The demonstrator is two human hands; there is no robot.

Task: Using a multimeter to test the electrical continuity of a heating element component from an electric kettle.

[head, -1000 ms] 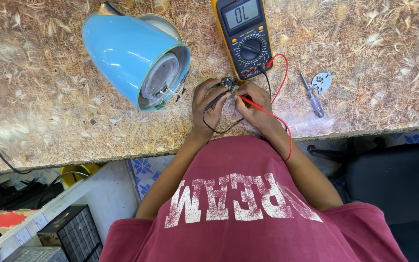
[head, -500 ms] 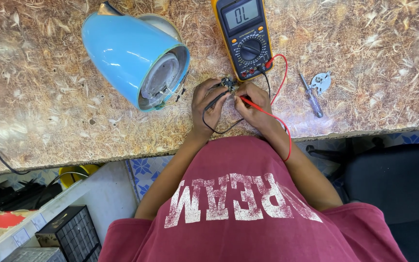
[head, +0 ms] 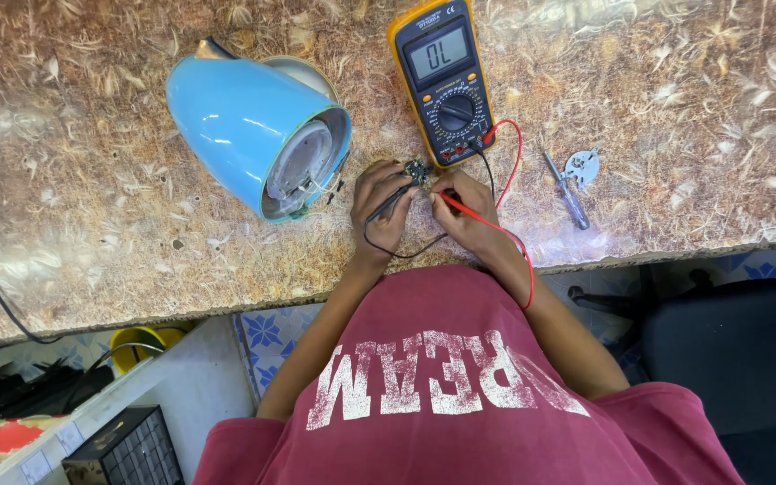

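Two thin probes meet on a small dark circuit part (head: 417,171) lying on the speckled brown surface (head: 92,224), just below the yellow-cased digital multimeter (head: 442,76). The left hand (head: 381,202) pinches the black probe (head: 388,199), its fingers closed round the shaft; the right hand (head: 464,211) grips the red probe (head: 464,205) the same way. Each probe's long axis slants up and inward, so the part sits between both hands, at the tips, about equally near to each. Red and black leads (head: 518,162) loop back to the meter. Left of the hands lies a light blue kettle (head: 244,130) on its side, base open; to the right, a small screwdriver (head: 568,190).
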